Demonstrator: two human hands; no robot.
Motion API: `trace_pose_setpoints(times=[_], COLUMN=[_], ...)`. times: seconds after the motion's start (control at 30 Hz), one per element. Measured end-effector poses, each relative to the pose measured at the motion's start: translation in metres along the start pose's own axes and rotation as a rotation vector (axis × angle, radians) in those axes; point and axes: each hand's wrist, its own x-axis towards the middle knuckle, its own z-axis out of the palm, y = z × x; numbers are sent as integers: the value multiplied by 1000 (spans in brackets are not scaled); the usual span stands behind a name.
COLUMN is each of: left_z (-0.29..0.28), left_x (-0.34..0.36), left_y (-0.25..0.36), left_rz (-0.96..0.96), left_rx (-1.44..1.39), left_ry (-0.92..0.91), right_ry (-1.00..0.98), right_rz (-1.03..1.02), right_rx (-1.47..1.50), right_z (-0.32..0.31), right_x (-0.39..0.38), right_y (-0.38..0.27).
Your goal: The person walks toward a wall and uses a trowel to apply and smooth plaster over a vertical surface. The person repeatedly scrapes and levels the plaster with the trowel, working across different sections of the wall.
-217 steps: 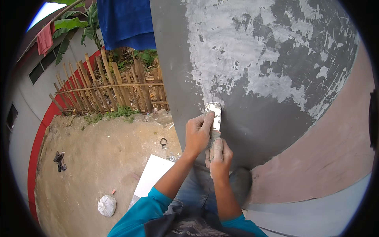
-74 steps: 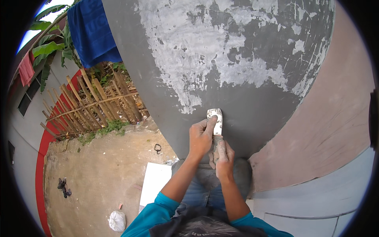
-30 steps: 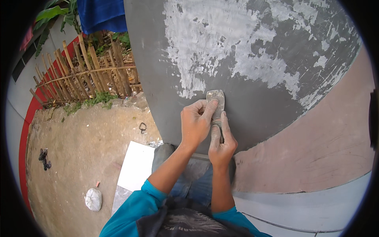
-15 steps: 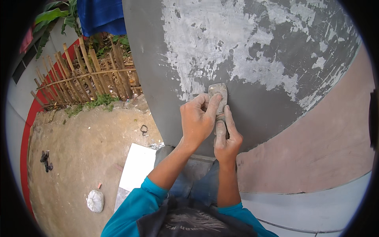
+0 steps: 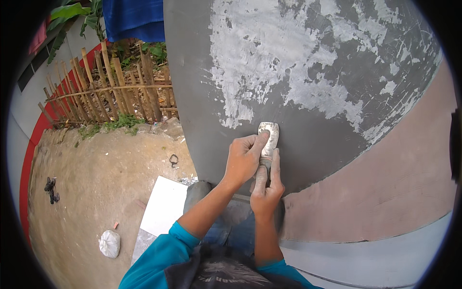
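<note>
A putty knife (image 5: pixel 269 136) with a pale, smeared blade and a handle wrapped in my fingers lies against a large grey panel (image 5: pixel 313 156). My right hand (image 5: pixel 266 192) is closed round its handle, thumb and forefinger stretched along it. Pressing the blade from the left is the thumb of my left hand (image 5: pixel 243 156); its other fingers curl in behind and are partly hidden. Above the blade, a broad patchy whitish layer (image 5: pixel 269 58) with ragged edges covers much of the panel. Both hands are dusted with pale powder.
A pinkish-brown curved band (image 5: pixel 370 192) borders the panel on the right. Down left are a white board (image 5: pixel 164 204), a tied white bag (image 5: pixel 109 243) and a black bundle (image 5: pixel 51 190) on the ground. A bamboo fence (image 5: pixel 115 86) and a blue cloth (image 5: pixel 134 19) stand farther off.
Both hands have drawn the putty knife down toward me, away from the whitish layer's lower edge. The blade now looks brighter, and the view has shifted slightly.
</note>
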Motion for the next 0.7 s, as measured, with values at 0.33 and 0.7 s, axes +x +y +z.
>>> trace_pose_setpoints(times=[0.33,0.7], left_z=[0,0], left_x=[-6,6], left_y=[-36,-7], left_rz=[116,186], left_rx=[-73,-29], left_ry=[36,62], right_ry=[5,75], right_rz=[48,-135], right_rx=[-15,-18], right_z=[14,19], right_x=[-29,0], right_y=[8,0])
